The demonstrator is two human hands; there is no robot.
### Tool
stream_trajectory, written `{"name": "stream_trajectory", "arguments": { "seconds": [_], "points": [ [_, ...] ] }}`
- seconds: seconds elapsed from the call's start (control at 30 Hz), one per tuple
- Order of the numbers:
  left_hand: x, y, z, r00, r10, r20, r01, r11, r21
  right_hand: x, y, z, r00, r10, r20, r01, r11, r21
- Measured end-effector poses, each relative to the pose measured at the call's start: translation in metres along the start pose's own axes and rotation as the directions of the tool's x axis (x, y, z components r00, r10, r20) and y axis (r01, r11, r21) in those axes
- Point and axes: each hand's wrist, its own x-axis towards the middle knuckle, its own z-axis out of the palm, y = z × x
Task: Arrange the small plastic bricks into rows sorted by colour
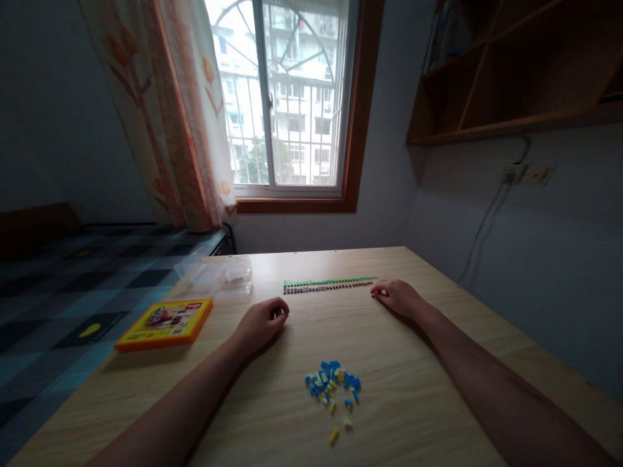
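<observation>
Two long rows of tiny building bricks run across the far part of the table, a green row [331, 281] behind a dark brown row [328, 287]. My right hand [398, 297] rests at the right end of the brown row. Its thumb and fingertips are pinched together, and whatever may be between them is too small to make out. Near the rows' left end, a little closer to me, my left hand [265, 319] lies with fingers curled in and nothing visible in them. A loose pile of blue and yellow bricks [333, 379] is spread between my forearms.
On the left of the wooden table [389, 383] lies a yellow and orange box [168, 324]. Clear plastic containers [226, 275] stand behind it. One yellow brick [333, 435] sits apart, nearer to me. A bed [58, 292] adjoins the left side; a wall is on the right.
</observation>
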Motion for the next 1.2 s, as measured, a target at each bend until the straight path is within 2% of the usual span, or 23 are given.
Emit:
{"name": "stream_trajectory", "arguments": {
  "seconds": [0.13,0.23,0.4,0.57,0.67,0.8,0.93,1.07,1.2],
  "points": [
    [0.0,0.0,0.0,1.0,-0.001,0.002,0.001,1.0,-0.005,0.0,-0.003,-0.002,0.986,0.163,-0.045,-0.166,0.984,-0.072],
    [0.0,0.001,0.0,1.0,0.0,-0.001,0.0,1.0,-0.006,0.0,-0.011,-0.005,0.98,0.194,-0.034,-0.197,0.975,-0.102],
    [0.0,0.002,-0.001,1.0,0.003,-0.004,-0.003,1.0,-0.002,0.0,-0.017,-0.002,0.987,0.158,-0.023,-0.159,0.981,-0.109],
    [-0.001,0.003,-0.001,1.0,0.002,-0.006,-0.002,1.0,0.001,0.0,-0.007,0.003,0.992,0.124,-0.03,-0.126,0.986,-0.108],
    [-0.001,0.003,-0.001,1.0,0.003,-0.003,-0.003,1.0,0.003,0.001,0.003,0.006,0.986,0.16,-0.052,-0.164,0.984,-0.075],
    [0.0,0.002,-0.001,1.0,-0.002,0.004,0.002,1.0,0.012,0.002,0.018,0.009,0.972,0.218,-0.093,-0.214,0.976,0.052],
    [0.0,0.002,0.0,1.0,0.006,0.001,-0.006,1.0,0.018,0.001,0.028,0.008,0.982,0.172,-0.074,-0.16,0.977,0.137],
    [0.0,0.004,-0.001,1.0,0.005,-0.002,-0.005,1.0,0.02,-0.001,0.029,0.005,0.992,0.104,-0.064,-0.096,0.988,0.119],
    [-0.001,0.004,-0.001,1.0,0.007,-0.004,-0.007,1.0,0.02,-0.001,0.027,0.006,0.994,0.095,-0.055,-0.089,0.991,0.098]
  ]
}}
